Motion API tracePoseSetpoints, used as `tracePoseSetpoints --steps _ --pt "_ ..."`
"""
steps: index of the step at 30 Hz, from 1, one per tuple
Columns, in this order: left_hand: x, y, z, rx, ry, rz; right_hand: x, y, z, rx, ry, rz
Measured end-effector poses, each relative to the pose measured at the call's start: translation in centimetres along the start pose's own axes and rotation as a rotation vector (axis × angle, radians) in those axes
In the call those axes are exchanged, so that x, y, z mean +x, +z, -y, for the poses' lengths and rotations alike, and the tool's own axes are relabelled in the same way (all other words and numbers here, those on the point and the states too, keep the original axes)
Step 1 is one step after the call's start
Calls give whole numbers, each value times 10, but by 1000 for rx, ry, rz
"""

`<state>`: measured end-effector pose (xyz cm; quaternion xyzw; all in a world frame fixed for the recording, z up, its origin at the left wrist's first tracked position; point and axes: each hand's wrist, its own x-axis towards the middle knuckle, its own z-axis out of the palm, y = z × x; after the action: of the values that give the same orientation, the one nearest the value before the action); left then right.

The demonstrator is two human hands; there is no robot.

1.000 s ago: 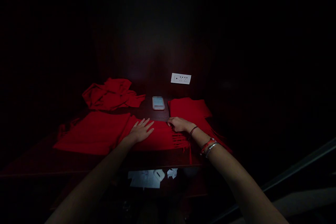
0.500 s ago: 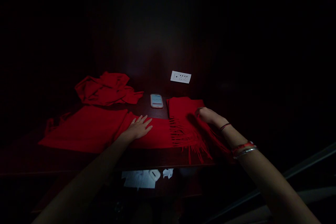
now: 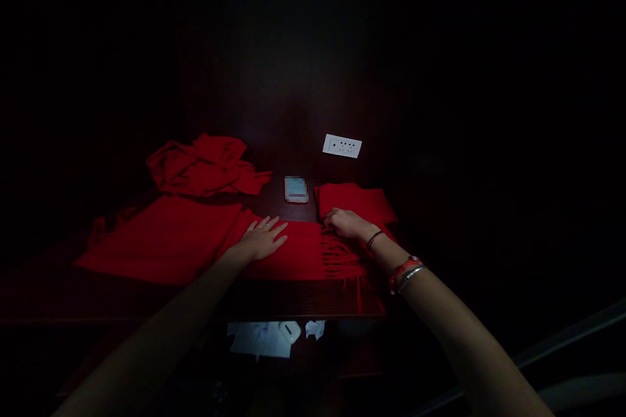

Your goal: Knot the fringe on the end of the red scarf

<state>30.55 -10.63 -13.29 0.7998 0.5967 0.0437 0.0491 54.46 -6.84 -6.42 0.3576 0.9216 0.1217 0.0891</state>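
Note:
A red fringed scarf lies spread across the dark table, its tassels pointing right. My left hand rests flat on its middle, fingers spread. At the upper corner of the tasselled end, my right hand has its fingers curled and pinched together on the scarf; the fingertips are partly hidden. Just behind that hand sits a folded red cloth, whose front is covered by the hand and forearm.
A crumpled red cloth lies at the back left. Between the cloths is a phone with a lit screen. A white socket plate is on the back wall. Below the table edge are papers, a white case and a crumpled tissue.
My right hand has moved left from the folded cloth's right side to the base of the tassels. Some tassels that lay further right now sit closer in. My left hand has stayed in place.

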Motion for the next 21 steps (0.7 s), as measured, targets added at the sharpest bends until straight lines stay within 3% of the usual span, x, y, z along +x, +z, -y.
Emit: tracePoseSetpoints --steps 5,8,10,13,17,21 --pt "2 0 0 -4 -13 15 -58 -10 -48 -50 291 83" --pt "2 -1 -2 1 -12 18 -80 -12 -55 -11 367 78" --pt "0 -3 -4 7 -6 8 -80 -14 -39 61 295 -37" --pt "-4 -7 -7 8 8 -5 -60 -15 4 212 84 -217" --pt "-6 -9 -8 10 -2 19 -28 -5 48 293 -137 -160" --pt "-2 -6 -5 31 8 11 -18 8 50 287 -265 -96"
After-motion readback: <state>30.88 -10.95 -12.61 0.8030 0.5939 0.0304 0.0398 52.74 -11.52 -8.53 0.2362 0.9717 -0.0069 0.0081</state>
